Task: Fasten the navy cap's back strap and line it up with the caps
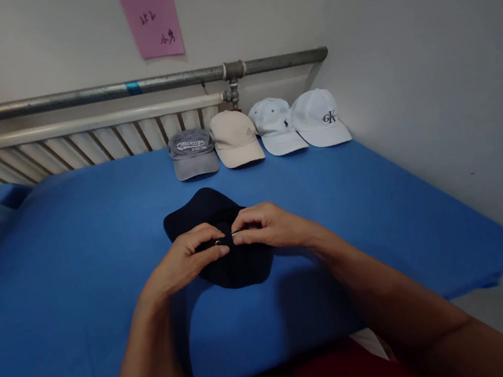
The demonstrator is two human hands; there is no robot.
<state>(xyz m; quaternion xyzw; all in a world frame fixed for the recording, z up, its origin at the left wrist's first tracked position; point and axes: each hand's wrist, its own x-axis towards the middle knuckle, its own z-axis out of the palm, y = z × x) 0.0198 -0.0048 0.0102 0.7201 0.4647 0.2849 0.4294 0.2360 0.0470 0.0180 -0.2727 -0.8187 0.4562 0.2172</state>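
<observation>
A dark navy or black baseball cap (239, 270) lies on the blue cloth in front of me, its brim pointing away to the upper left. Both hands meet at the cap's back strap (227, 240), where a small metal buckle glints. My left hand (192, 253) pinches the strap from the left between thumb and fingers. From the right, my right hand (264, 227) is closed on the strap beside the buckle. The fingertips hide part of the strap and buckle.
Along the back edge of the blue-covered table (100, 247) stand a grey cap (195, 162), a beige cap (236, 144), a pale cap (278, 128) and a white cap (319, 119). Behind them are a radiator (123, 141) and a metal pipe (180, 80). A pink note (152, 21) hangs above.
</observation>
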